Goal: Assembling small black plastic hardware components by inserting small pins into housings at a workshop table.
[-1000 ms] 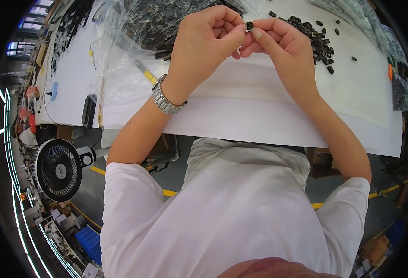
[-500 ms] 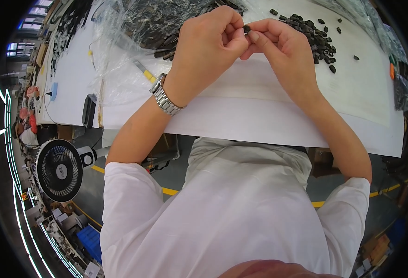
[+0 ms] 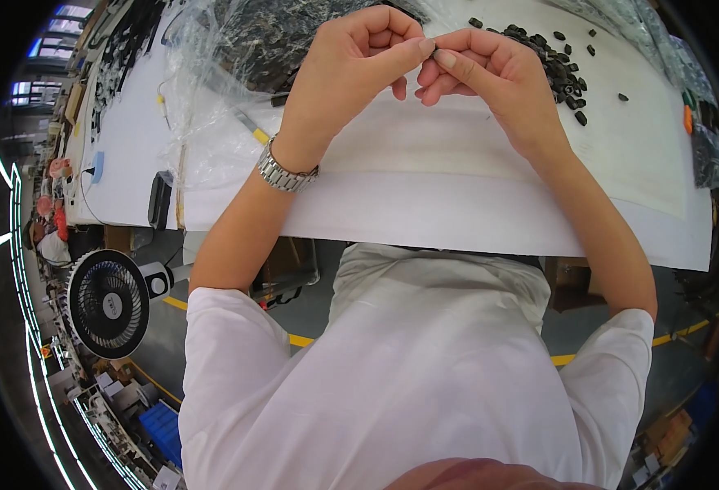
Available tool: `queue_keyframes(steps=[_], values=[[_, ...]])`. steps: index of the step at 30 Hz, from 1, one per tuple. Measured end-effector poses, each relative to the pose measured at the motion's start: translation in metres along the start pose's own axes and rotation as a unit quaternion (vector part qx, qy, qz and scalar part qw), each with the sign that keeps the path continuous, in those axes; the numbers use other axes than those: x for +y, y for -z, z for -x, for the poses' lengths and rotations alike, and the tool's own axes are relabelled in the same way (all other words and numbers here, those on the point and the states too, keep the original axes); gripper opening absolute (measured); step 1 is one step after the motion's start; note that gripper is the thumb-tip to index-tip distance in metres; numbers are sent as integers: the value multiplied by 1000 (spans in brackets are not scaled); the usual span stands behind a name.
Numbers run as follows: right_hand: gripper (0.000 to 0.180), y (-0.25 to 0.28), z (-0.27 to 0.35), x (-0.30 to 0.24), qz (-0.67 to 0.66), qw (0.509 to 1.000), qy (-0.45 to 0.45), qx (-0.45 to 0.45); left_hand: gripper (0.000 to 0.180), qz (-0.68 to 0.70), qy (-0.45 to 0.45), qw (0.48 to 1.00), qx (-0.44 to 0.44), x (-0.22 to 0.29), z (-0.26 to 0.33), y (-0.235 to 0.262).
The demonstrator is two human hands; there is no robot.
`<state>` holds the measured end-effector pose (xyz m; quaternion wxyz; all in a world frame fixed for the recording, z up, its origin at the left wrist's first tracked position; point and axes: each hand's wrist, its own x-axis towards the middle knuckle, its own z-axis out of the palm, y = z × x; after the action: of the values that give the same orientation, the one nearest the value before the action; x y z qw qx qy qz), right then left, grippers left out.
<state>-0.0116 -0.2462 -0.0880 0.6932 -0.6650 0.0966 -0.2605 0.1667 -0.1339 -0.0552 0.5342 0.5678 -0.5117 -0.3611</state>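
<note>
My left hand [image 3: 345,72], with a metal-banded wristwatch [image 3: 284,170] on its wrist, and my right hand [image 3: 506,80] meet over the far part of the white table. Between their fingertips is a small black piece [image 3: 435,52], mostly hidden. My right thumb and forefinger pinch it, and the tip of my left thumb presses against it, the left fingers curled behind. Just beyond my right hand lies a pile of small black ring-like pieces [image 3: 567,80], several of them scattered loose. Beyond my left hand is a clear plastic bag [image 3: 273,41] full of dark pieces.
A yellow-handled tool [image 3: 255,131] lies by the plastic near my left wrist. A black oblong case [image 3: 159,200] sits at the table's left edge. A fan [image 3: 110,304] stands off to the left. More clear plastic [image 3: 686,73] runs along the right side.
My left hand has shifted slightly left and turned, its thumb now stretched out toward the piece and its fingers looser. The right hand keeps its pinch almost in place.
</note>
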Motion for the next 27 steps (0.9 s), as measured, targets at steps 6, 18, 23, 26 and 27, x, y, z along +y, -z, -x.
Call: queue_keyframes(steps=[6, 18, 23, 26, 27], values=[[20, -6, 8, -11, 184, 983, 12, 27, 14, -105, -8, 994, 21, 7, 3, -6], [21, -1, 7, -16, 64, 998, -27, 0, 23, -26, -21, 999, -40, -5, 4, 9], [21, -3, 10, -18, 67, 998, -12, 0, 24, -57, -45, 996, -57, -2, 2, 15], [21, -3, 10, -20, 88, 996, -16, 8, 19, -24, -40, 996, -81, 0, 3, 14], [20, -3, 10, -21, 92, 996, -22, 8, 19, -36, -28, 997, -63, 0, 3, 12]])
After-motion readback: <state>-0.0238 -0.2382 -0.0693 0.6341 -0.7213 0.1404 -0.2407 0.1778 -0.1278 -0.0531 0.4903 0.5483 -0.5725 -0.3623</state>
